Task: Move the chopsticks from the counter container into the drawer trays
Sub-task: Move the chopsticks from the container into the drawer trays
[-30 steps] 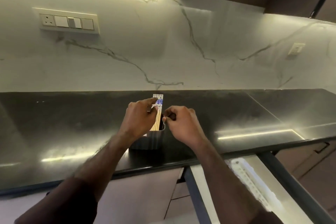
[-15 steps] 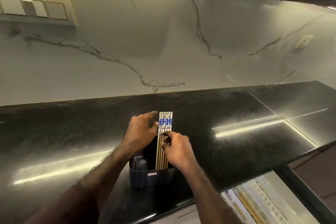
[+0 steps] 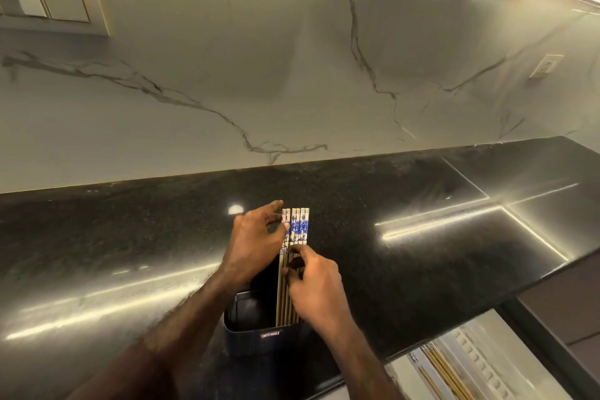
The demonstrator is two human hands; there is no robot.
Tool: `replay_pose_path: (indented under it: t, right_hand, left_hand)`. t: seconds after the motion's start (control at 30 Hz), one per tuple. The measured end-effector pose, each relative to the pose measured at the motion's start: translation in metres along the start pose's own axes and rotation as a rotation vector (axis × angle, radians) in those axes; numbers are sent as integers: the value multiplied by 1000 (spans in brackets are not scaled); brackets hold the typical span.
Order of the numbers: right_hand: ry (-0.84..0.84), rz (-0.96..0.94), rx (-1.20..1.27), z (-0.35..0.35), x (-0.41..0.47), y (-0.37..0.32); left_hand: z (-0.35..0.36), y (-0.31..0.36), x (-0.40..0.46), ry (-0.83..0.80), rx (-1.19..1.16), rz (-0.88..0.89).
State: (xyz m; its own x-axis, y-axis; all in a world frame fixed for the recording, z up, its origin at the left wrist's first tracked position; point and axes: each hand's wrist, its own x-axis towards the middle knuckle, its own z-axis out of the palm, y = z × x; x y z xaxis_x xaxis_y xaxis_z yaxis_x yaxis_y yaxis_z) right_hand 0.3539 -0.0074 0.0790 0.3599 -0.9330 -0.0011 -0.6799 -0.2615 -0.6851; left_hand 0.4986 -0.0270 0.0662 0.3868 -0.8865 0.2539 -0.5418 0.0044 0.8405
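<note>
Several wooden chopsticks with blue-and-white patterned tops stand upright, side by side, in a dark container near the front of the black counter. My left hand touches the leftmost chopsticks near their tops, fingers spread. My right hand pinches the chopstick shafts lower down, just above the container's rim. An open drawer with a white tray shows at the lower right, and several chopsticks lie in it.
A marble backsplash rises behind the counter, with a switch plate at the upper left and a socket at the right. The counter's front edge runs diagonally down to the left from the right side, above the drawer.
The view has tilted down and closer to the container. My right hand has moved from beside the chopsticks onto their shafts, and the chopsticks now stand fanned flat in a row.
</note>
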Motion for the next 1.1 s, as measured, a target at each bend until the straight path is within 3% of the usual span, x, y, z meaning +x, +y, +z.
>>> replay_pose_path:
  t: [0.33,0.63,0.87,1.1]
  right_hand:
    - [10,20,1,2,6,-1]
    - [-1,35,44,2,9,-9]
    - [2,-20,170,-12,11,-27]
    - [-116,-7,518,-38,-16,-25]
  left_hand:
    - [-1,2,-1,-1,-74,-24]
    - [-18,8,4,-38,-339,-196]
    - [-71,77,43,-124,-512,-93]
    - [-97,143,51,-125,-576,76]
